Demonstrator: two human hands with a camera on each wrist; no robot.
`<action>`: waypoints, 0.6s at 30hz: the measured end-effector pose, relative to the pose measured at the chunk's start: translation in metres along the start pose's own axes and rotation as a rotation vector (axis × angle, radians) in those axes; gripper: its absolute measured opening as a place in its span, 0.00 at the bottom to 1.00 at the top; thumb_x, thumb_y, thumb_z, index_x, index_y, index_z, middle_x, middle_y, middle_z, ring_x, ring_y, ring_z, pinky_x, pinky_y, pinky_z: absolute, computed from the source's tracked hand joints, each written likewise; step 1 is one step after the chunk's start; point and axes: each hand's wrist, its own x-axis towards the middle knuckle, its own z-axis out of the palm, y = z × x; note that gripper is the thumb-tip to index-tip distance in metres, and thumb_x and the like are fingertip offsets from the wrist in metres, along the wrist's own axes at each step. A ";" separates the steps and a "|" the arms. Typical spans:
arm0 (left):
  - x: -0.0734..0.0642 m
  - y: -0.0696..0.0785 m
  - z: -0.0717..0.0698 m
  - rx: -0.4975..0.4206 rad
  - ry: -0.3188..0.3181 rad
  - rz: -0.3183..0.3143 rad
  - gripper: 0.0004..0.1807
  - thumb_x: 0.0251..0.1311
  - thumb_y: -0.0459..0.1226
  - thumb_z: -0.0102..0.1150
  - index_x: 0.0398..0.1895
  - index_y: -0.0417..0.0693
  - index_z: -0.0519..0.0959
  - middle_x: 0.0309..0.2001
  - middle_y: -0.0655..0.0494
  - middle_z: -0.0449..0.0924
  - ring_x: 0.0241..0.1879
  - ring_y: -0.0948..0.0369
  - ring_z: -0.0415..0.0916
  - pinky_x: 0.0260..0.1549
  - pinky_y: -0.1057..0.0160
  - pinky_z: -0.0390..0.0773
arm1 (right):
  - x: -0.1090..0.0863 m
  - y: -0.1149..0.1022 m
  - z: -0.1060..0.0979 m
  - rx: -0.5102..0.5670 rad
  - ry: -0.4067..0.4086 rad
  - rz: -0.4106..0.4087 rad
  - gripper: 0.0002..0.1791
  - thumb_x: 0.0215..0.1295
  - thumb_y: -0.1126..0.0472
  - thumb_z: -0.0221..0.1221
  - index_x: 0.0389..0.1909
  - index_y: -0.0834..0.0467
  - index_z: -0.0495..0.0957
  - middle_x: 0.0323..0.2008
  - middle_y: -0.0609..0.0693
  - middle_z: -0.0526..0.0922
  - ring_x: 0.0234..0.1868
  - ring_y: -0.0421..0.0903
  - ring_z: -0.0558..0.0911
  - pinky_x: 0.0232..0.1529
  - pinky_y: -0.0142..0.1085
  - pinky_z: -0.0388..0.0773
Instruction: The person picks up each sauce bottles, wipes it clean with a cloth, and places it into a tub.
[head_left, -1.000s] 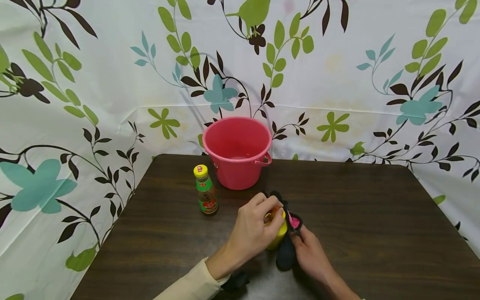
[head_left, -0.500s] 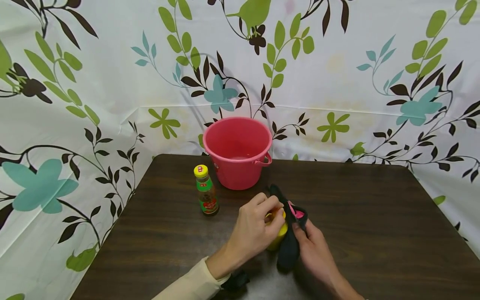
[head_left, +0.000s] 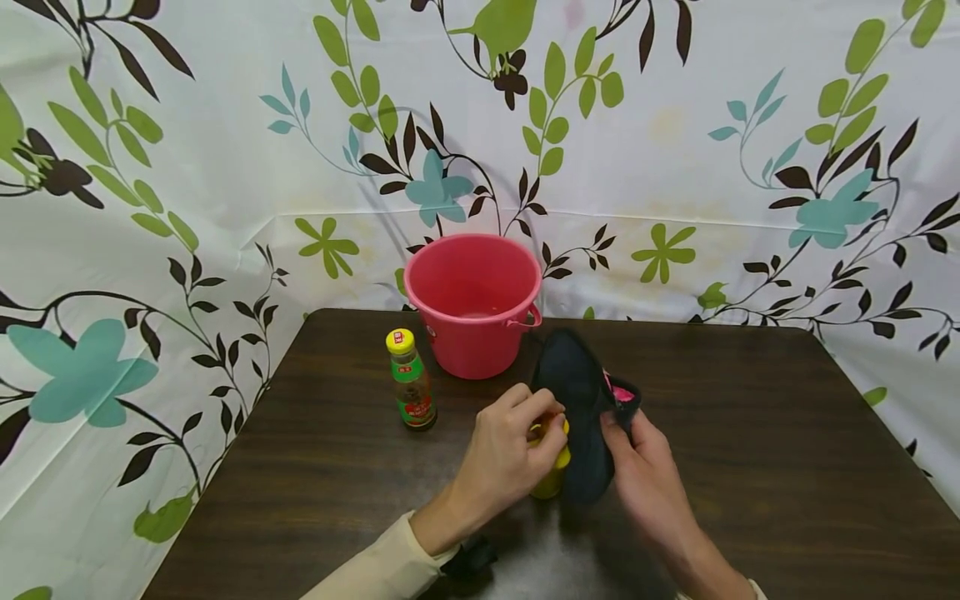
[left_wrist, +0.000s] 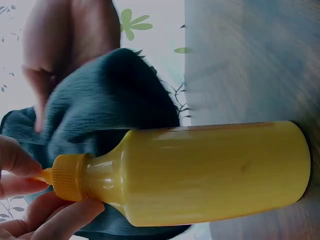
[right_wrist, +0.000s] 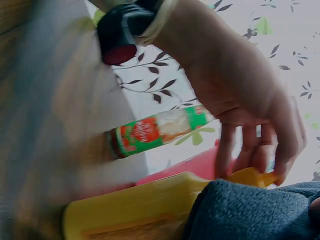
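Observation:
A yellow squeeze bottle [left_wrist: 215,172] with an orange nozzle cap [left_wrist: 69,176] stands upright on the table. My left hand [head_left: 506,454] pinches the tip of that nozzle from above. Close on the bottle's right, my right hand [head_left: 651,479] grips a dark, fuzzy, slipper-shaped piece of fabric [head_left: 576,408] with a pink lining [head_left: 622,394]. Its long flat side faces the bottle and lies partly behind it. In the right wrist view the fabric [right_wrist: 255,215] covers part of the bottle's neck and shoulder.
A pink bucket [head_left: 480,346] stands at the table's back edge. Left of the bottle is a glass sauce bottle [head_left: 412,383] with a yellow lid and green label. A dark camera mount [right_wrist: 120,35] sits on the left wrist. Patterned cloth [head_left: 247,167] hangs behind the table [head_left: 750,467].
My right hand has shifted right and turned the dark fabric piece, whose long flat side now shows broadly and reaches higher toward the bucket. The left hand and yellow bottle stay almost in place.

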 end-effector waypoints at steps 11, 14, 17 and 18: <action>0.000 -0.002 0.000 0.010 -0.004 0.011 0.03 0.59 0.31 0.66 0.33 0.49 0.84 0.28 0.56 0.77 0.26 0.64 0.76 0.31 0.77 0.80 | -0.001 -0.014 -0.003 0.015 0.059 -0.069 0.24 0.86 0.53 0.48 0.76 0.52 0.70 0.71 0.56 0.77 0.62 0.31 0.78 0.57 0.24 0.79; -0.001 -0.003 0.000 0.009 -0.003 0.012 0.03 0.59 0.32 0.67 0.33 0.49 0.84 0.29 0.56 0.78 0.26 0.63 0.76 0.31 0.77 0.80 | 0.000 -0.010 -0.003 0.004 0.067 -0.076 0.24 0.85 0.54 0.48 0.77 0.52 0.70 0.71 0.57 0.77 0.62 0.30 0.78 0.57 0.23 0.78; 0.000 -0.003 0.000 0.005 -0.008 0.010 0.03 0.60 0.32 0.66 0.34 0.50 0.84 0.29 0.57 0.78 0.27 0.63 0.77 0.32 0.77 0.80 | 0.001 -0.006 -0.004 -0.003 0.064 -0.078 0.24 0.86 0.54 0.48 0.77 0.53 0.70 0.71 0.58 0.77 0.60 0.29 0.79 0.56 0.23 0.78; 0.000 -0.003 -0.001 0.004 -0.011 0.008 0.03 0.60 0.32 0.66 0.34 0.51 0.84 0.29 0.57 0.78 0.27 0.63 0.77 0.32 0.78 0.79 | 0.001 -0.005 -0.004 -0.005 0.063 -0.079 0.24 0.86 0.54 0.48 0.77 0.52 0.70 0.72 0.58 0.77 0.60 0.29 0.79 0.56 0.23 0.78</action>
